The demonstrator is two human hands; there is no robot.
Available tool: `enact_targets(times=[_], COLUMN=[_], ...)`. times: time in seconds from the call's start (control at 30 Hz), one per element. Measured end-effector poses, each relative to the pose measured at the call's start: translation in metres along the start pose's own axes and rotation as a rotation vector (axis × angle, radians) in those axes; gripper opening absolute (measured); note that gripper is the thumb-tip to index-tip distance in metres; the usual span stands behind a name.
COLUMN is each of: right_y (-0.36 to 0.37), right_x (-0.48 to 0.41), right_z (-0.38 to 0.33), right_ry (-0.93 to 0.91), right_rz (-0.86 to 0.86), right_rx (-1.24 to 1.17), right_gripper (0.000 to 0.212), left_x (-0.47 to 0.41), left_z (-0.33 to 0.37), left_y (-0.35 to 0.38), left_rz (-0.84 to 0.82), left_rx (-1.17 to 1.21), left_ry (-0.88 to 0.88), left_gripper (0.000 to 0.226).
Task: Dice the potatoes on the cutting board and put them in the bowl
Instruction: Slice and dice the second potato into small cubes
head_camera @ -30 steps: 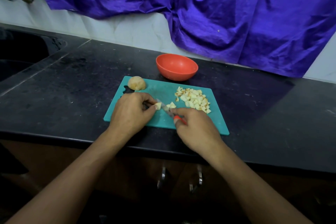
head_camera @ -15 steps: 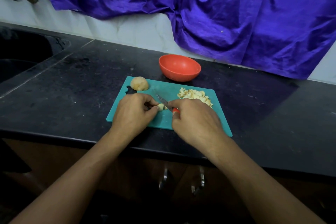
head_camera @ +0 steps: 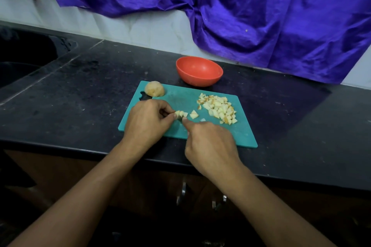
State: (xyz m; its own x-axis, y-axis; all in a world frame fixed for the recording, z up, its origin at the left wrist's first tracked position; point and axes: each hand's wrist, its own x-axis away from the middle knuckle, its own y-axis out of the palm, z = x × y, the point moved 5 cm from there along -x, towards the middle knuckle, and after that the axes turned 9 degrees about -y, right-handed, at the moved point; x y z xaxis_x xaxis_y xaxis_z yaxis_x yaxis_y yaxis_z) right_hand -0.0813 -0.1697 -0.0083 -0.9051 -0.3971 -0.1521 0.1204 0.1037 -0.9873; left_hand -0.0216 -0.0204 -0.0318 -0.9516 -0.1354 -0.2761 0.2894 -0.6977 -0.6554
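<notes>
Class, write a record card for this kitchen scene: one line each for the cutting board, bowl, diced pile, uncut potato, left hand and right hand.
cutting board: teal, near the front edge of the black counter
bowl: red, behind the board, looks empty
diced pile: on the board's right half
uncut potato: peeled, at the board's far left corner
left hand: pinches a partly cut potato piece
right hand: curled round a knife, almost all hidden
</notes>
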Motion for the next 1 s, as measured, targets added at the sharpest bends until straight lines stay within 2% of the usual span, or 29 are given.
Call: enact_targets(times=[0.17,0.27,0.43,0.7,0.83,1.0], right_y=[0.001,-0.003,-0.026,-0.031,-0.019,0.000], right_x=[0.003,0.002,-0.002,-0.007,-0.015,-0.010], right_z=[0.036,0.040,0.022,-0.006,-0.017,-0.022], right_ry=[0.160,0.211,0.136,0.082,0.081,0.039], right_rz=[0.019,0.042,0.089,-0.033,-0.075,-0.054], right_rx=[-0.404,-0.467,-0.289,-0.062,-0.041,-0.009], right_gripper=[0.038,0.039,0.042,0.044,0.046,0.060], left_x=[0.002,0.003,0.006,0.006,0.006,0.006], left_z=[0.000,0.000,0.001,0.001,0.001,0.000], left_y=[-0.001,-0.002,-0.003,-0.004,-0.005,-0.005], left_rz=[-0.003,-0.014,-0.006,0.005,0.012,0.021], left_rx=[-0.023,-0.030,-0.042,-0.009,-0.027,-0.021], left_ry=[-0.003,-0.006,0.011,0.001,0.011,-0.012], left_gripper=[0.007,0.008,0.006,0.005,0.004,0.007])
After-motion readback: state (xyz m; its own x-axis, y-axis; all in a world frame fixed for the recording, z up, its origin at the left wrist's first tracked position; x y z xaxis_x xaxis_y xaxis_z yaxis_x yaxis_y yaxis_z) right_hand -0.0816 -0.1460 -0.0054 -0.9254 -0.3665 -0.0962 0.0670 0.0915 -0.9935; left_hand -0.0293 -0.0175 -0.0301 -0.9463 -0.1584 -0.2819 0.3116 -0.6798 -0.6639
